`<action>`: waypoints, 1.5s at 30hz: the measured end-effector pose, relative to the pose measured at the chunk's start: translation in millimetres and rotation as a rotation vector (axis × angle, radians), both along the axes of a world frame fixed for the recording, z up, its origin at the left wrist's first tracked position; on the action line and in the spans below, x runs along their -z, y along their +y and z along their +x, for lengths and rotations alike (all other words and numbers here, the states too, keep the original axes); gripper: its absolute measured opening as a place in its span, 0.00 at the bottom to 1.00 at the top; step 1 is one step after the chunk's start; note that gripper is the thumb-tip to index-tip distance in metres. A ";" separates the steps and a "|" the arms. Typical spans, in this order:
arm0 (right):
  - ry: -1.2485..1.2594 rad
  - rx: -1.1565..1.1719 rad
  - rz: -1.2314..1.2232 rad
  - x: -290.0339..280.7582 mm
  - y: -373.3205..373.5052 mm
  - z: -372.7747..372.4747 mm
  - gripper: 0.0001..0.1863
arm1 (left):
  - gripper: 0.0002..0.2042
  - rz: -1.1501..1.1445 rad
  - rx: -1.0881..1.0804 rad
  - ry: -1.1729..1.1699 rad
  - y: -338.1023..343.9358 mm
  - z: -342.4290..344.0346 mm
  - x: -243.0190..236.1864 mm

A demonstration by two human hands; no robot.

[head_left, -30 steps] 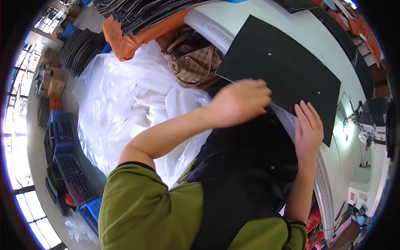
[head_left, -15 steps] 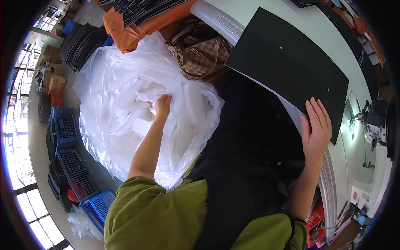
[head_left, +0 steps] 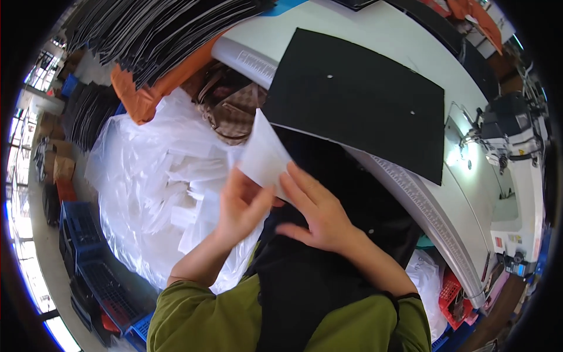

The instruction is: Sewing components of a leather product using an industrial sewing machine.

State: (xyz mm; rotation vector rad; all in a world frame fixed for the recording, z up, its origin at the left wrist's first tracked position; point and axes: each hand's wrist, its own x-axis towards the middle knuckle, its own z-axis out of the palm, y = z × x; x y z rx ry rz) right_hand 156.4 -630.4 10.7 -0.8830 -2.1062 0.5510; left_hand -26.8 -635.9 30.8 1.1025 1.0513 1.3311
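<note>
Sheet (head_left: 265,155), white and tapering to a point at its far end, is being held above the person's black apron (head_left: 311,287), near the front of the surface (head_left: 375,30). The left hand (head_left: 239,206) is pinching its near left edge, that grip being closed on it; the right hand (head_left: 322,216) is touching its right edge with the fingertips, the thumb standing apart and leaving that grip open. A black panel (head_left: 358,105) (two small pale spots are showing on it) is lying on the surface farther off, covering part of a grey ruled strip (head_left: 437,226). On the left, a clear plastic bag (head_left: 117,182) is holding a heap of white pieces (head_left: 196,170). Beyond it, a brown checked handbag (head_left: 236,119) is sitting near an orange cloth (head_left: 132,94) and a stack of black sheets (head_left: 158,35). A black and white machine (head_left: 511,135) is standing on the right.
</note>
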 end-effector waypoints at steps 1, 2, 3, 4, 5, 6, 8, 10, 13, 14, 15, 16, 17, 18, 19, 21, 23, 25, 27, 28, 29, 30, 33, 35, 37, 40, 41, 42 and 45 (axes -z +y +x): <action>0.047 0.047 -0.021 2.5 -4.3 4.8 0.33 | 0.17 0.172 0.104 0.083 2.9 3.1 -0.8; 0.094 0.097 -0.042 3.9 -8.5 12.1 0.30 | 0.19 0.344 0.209 0.163 8.5 6.1 -1.2; 0.094 0.097 -0.037 3.1 -11.4 21.0 0.30 | 0.19 0.349 0.209 0.164 18.0 -0.6 -2.5; 0.056 0.184 -0.005 -1.1 -14.4 34.2 0.29 | 0.19 0.486 0.295 0.400 34.1 -13.0 -5.9; 0.018 0.270 0.026 -5.0 -18.7 46.7 0.28 | 0.19 0.619 0.378 0.640 51.0 -18.6 -9.4; 0.057 0.365 -0.059 -8.7 -28.1 55.8 0.26 | 0.18 0.560 0.300 0.726 67.6 -15.5 -14.8; 0.097 0.469 -0.140 -10.8 -43.1 74.8 0.25 | 0.16 0.505 0.227 0.807 102.8 -3.2 -22.6; 0.328 0.294 -0.211 -8.8 -48.6 89.7 0.23 | 0.15 0.951 0.192 1.059 131.6 10.1 -25.8; 0.367 0.193 -0.413 -18.6 -55.4 94.4 0.21 | 0.15 0.959 0.320 1.055 149.2 13.2 -19.4; 0.386 0.134 -0.516 -22.2 -56.3 95.2 0.20 | 0.14 0.958 0.378 1.058 153.2 11.9 -16.7; 0.404 0.072 -0.618 -24.0 -56.1 95.7 0.19 | 0.14 0.955 0.436 1.062 156.2 10.4 -16.3; 0.407 0.079 -0.615 -23.4 -54.9 94.5 0.19 | 0.14 0.961 0.441 1.059 159.1 10.2 -16.1; 0.427 0.071 -0.622 -22.4 -50.9 90.6 0.18 | 0.14 0.953 0.463 1.056 161.7 9.0 -16.2; 0.446 0.063 -0.628 -21.6 -46.0 86.4 0.17 | 0.13 0.946 0.483 1.051 163.8 8.5 -16.5; 0.463 0.053 -0.634 -20.8 -41.5 81.9 0.17 | 0.13 0.938 0.501 1.047 165.6 7.9 -17.0; 0.480 0.041 -0.638 -17.8 -37.8 75.8 0.16 | 0.13 0.931 0.516 1.045 166.9 7.7 -18.5; 0.657 0.243 -0.681 -13.1 -36.6 71.3 0.15 | 0.11 0.904 0.503 1.008 164.3 8.0 -22.4; 0.832 0.450 -0.715 -9.9 -34.2 66.8 0.15 | 0.10 0.880 0.491 0.970 160.8 9.3 -25.6; 0.827 0.454 -0.729 -9.1 -27.0 61.8 0.15 | 0.10 0.918 0.470 0.977 157.3 12.8 -26.9; 0.823 0.455 -0.747 -9.3 -21.3 59.3 0.15 | 0.10 0.951 0.448 0.987 154.7 14.9 -27.6; 0.818 0.456 -0.765 -10.2 -14.8 56.7 0.15 | 0.10 0.985 0.425 0.996 152.0 17.0 -28.5; 0.814 0.457 -0.783 -11.7 -8.2 54.0 0.15 | 0.10 1.018 0.402 1.006 149.5 18.9 -29.6; 0.795 0.407 -0.881 -22.3 26.2 43.0 0.15 | 0.12 0.985 0.433 1.002 139.2 25.7 -29.1; 0.774 0.354 -0.976 -32.7 41.4 40.1 0.16 | 0.13 0.953 0.461 0.999 138.2 29.5 -32.4; 0.694 0.358 -0.977 -37.9 42.8 44.6 0.16 | 0.15 0.968 0.476 1.035 142.7 25.9 -35.4; 0.447 0.386 -0.991 -43.2 40.3 55.8 0.18 | 0.18 0.998 0.532 1.128 150.9 19.0 -36.8; 0.446 0.381 -0.990 -43.2 37.0 55.9 0.18 | 0.18 0.997 0.528 1.131 153.6 16.7 -34.9; 0.209 0.389 -0.670 -42.3 30.3 55.4 0.18 | 0.19 0.975 0.538 1.123 157.3 14.6 -30.2; -0.464 0.363 0.313 -42.3 13.2 53.8 0.19 | 0.20 0.918 0.578 1.094 166.8 11.2 -21.8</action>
